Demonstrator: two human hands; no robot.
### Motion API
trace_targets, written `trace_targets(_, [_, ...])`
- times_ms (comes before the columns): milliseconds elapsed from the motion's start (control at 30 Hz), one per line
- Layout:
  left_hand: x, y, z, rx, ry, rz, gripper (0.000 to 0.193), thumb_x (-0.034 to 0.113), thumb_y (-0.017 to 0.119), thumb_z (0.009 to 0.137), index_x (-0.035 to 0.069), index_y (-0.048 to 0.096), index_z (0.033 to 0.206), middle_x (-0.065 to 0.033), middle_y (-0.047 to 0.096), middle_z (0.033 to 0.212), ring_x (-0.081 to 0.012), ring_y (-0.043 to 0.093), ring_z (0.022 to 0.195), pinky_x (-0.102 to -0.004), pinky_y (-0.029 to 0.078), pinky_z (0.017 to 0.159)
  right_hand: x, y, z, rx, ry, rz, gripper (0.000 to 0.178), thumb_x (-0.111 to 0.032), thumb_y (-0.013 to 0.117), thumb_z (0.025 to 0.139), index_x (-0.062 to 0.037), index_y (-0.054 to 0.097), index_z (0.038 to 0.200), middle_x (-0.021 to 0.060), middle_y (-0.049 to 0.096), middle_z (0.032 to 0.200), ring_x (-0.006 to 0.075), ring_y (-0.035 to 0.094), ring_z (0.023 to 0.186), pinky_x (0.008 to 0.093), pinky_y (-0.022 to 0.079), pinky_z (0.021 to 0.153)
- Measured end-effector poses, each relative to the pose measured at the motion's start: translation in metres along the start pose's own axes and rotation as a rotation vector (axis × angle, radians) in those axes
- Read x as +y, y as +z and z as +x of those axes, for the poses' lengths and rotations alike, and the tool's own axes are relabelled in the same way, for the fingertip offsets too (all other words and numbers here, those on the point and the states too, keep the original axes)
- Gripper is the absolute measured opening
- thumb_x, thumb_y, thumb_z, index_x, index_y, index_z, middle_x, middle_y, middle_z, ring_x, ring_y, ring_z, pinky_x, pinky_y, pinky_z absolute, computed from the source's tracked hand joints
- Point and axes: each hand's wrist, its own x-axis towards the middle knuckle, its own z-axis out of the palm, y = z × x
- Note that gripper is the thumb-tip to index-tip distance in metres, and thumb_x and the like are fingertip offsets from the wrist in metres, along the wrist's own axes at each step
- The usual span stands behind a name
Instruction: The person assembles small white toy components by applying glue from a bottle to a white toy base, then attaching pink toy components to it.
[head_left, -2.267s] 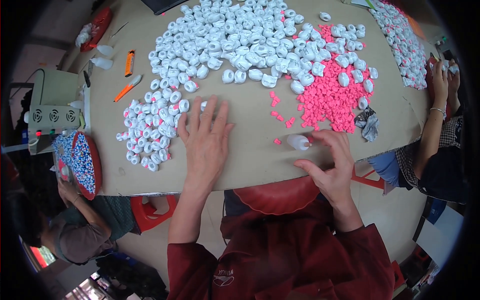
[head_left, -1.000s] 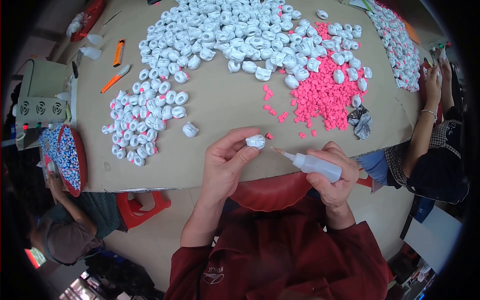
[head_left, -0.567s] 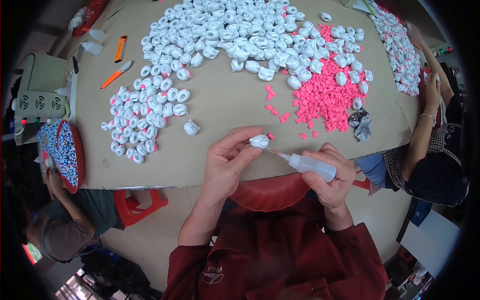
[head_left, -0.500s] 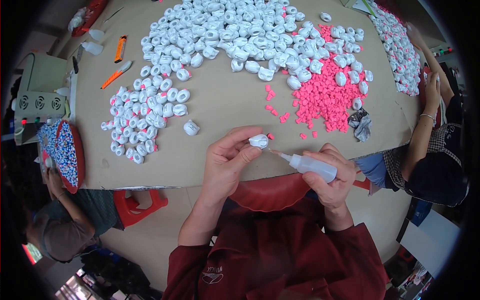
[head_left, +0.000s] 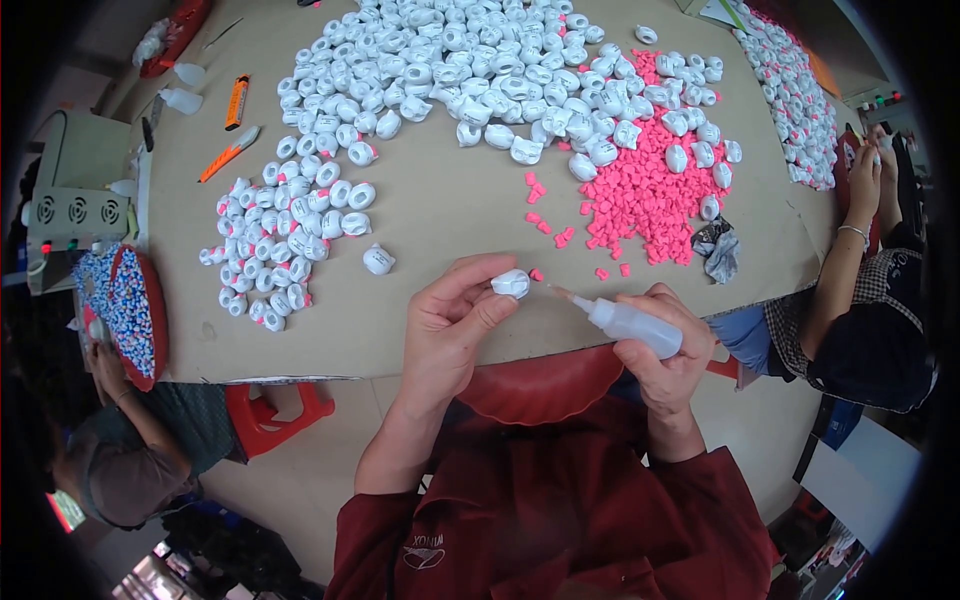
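Between the thumb and fingers of my left hand is a small white rounded plastic piece. My right hand is wrapped round a translucent squeeze bottle with a thin nozzle. The nozzle tip points left toward the white piece and stands a little apart from it. A single small pink piece shows on the table just right of the white piece. One loose white piece lies to the left of my left hand.
White pieces heap up at the table's far side. Small pink pieces pile at the right, beside a crumpled grey wad. White pieces with pink parts cluster at left, below an orange cutter. Other people's hands work at both sides.
The bottle's nozzle has drawn back to the right, away from the white piece. My left hand has shifted slightly left, still holding that piece.
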Motion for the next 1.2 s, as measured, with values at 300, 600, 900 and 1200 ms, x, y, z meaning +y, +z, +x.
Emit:
trace_targets(300, [0.001,0.003,-0.024,0.041,-0.032,0.047,0.031,-0.012,0.061,0.078,-0.003,0.059,0.107,-0.0077,0.056,0.108,-0.0123,0.059,0.092,-0.0222,0.048,0.078,0.013,0.016,0.009,0.095,-0.007,-0.065,0.029,-0.001,0.071,0.064,-0.0031,0.061,0.091,0.0059,0.063,0.087,0.0200,0.053,0.084,0.0307,0.039,0.076])
trace_targets(600, [0.001,0.006,-0.032,0.041,-0.077,0.079,0.030,-0.012,0.061,0.078,-0.004,0.058,0.107,-0.0094,0.056,0.109,-0.0122,0.059,0.090,-0.0221,0.048,0.076,0.004,0.024,0.011,0.068,0.004,-0.356,0.034,-0.013,0.078,0.062,-0.0055,0.064,0.092,0.0033,0.062,0.088,0.0218,0.051,0.087,0.0325,0.036,0.080])
trace_targets(900, [-0.002,0.015,-0.031,0.005,-0.082,0.083,0.029,-0.011,0.061,0.078,-0.004,0.058,0.106,-0.0090,0.058,0.104,-0.0131,0.060,0.090,-0.0234,0.049,0.078,0.013,0.007,0.015,0.055,-0.121,-0.735,0.018,-0.007,0.071,0.067,-0.0076,0.067,0.085,0.0038,0.059,0.085,0.0211,0.052,0.083,0.0316,0.033,0.073])
trace_targets(1200, [-0.008,0.029,-0.030,-0.019,-0.012,0.193,0.029,-0.011,0.065,0.075,-0.003,0.058,0.102,-0.0090,0.059,0.102,-0.0166,0.061,0.093,-0.0270,0.053,0.081,-0.008,0.010,-0.003,-0.012,-0.140,-0.291,0.021,0.007,0.066,0.070,-0.0009,0.066,0.089,0.0081,0.063,0.083,0.0241,0.058,0.074,0.0307,0.048,0.063])
